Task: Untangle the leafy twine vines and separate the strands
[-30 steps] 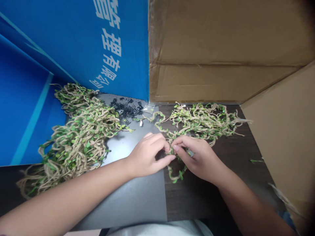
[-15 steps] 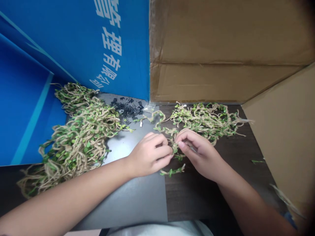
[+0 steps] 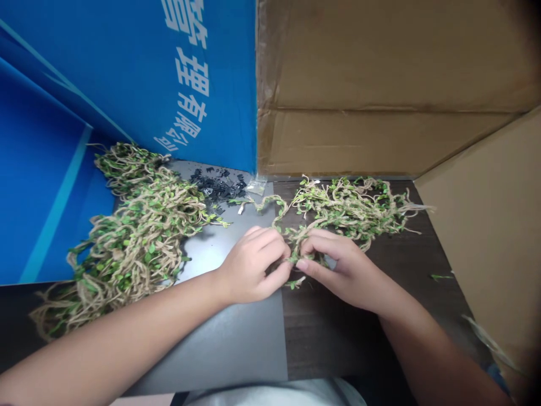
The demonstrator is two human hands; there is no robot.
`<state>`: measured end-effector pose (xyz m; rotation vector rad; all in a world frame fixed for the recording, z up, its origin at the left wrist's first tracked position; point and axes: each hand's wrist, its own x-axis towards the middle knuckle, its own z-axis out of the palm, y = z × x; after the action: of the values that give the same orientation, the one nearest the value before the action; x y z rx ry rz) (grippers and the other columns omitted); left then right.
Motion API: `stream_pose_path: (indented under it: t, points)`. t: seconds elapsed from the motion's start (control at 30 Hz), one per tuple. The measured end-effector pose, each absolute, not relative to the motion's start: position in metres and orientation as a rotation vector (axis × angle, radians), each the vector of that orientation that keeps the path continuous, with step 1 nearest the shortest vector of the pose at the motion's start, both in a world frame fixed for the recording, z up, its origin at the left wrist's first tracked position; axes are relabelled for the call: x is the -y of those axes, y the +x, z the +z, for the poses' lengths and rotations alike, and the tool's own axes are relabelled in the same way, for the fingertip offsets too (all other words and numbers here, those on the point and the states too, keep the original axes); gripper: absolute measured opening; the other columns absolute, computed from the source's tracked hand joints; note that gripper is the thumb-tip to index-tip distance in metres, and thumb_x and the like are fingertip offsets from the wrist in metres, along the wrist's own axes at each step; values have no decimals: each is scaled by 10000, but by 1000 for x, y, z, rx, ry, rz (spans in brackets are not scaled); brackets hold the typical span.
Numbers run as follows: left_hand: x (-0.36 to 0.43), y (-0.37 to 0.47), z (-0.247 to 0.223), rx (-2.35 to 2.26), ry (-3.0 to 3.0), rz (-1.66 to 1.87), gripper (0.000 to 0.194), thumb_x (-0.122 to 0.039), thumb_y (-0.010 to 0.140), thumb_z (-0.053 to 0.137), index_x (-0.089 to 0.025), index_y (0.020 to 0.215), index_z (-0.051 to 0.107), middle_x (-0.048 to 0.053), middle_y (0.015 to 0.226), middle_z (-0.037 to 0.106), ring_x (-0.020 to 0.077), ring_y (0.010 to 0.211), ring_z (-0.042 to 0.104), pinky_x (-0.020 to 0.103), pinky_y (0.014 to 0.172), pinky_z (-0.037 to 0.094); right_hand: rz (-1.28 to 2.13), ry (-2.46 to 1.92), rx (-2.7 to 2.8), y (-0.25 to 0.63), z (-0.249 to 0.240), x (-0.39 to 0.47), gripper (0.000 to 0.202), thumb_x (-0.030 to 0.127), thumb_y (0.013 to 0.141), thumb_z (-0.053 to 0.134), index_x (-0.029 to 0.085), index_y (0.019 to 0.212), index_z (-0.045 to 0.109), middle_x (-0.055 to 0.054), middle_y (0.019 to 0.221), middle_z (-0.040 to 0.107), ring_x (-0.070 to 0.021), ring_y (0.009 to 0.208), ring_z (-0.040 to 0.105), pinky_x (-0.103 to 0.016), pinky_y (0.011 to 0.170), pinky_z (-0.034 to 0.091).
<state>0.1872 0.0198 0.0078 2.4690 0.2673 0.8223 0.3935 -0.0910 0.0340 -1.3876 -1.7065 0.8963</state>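
Observation:
Between my two hands runs a leafy twine garland [image 3: 276,204], tan cord with small green leaves, looped and partly hidden by the fingers. My left hand [image 3: 257,265] is closed on it from the left, fingers curled. From the right, my right hand [image 3: 333,265] pinches the same strand with thumb and index finger. One end of the strand trails toward the back; a short leafy piece shows below the fingertips. A heap of similar garlands [image 3: 355,208] lies just behind my right hand, and a bigger heap [image 3: 143,242] lies left of my left hand.
Small black scraps [image 3: 220,183] lie at the back near a clear plastic bit [image 3: 256,186]. A blue panel [image 3: 127,73] with white characters stands at the left, a cardboard box [image 3: 380,73] behind and a cardboard wall [image 3: 490,214] at the right. The tabletop [image 3: 321,349] is dark wood beside a grey sheet [image 3: 220,344].
The strand has been drawn in slightly and its loops have shifted between my fingers. My right fingertips have moved a little lower and left; the lower leafy piece is now mostly covered.

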Motion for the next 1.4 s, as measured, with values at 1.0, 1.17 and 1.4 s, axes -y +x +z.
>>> stream_pose_path:
  t: [1.0,1.17,1.4]
  points:
    - [-24,184,11,-171,2529,797,370,-384,1021,599,-171,727,671,50,806,601,171,779,507,362,801,370,1277,-1042,678,398,42,90,206,343,921,788,226,1033,662,89,589,352,-94,534,319,-260,606,445]
    - [-22,187,13,-290,2520,881,327,-286,982,648,-170,677,652,38,787,618,157,782,521,363,824,381,1255,-1144,707,400,42,91,227,394,926,770,218,966,631,117,541,243,-76,485,157,-221,480,232]
    - [-19,189,12,-328,2543,937,225,-178,896,655,-165,682,588,24,797,616,155,795,518,356,830,378,1195,-1108,693,400,41,90,240,438,950,757,241,911,625,113,503,230,-94,469,257,-241,544,420]
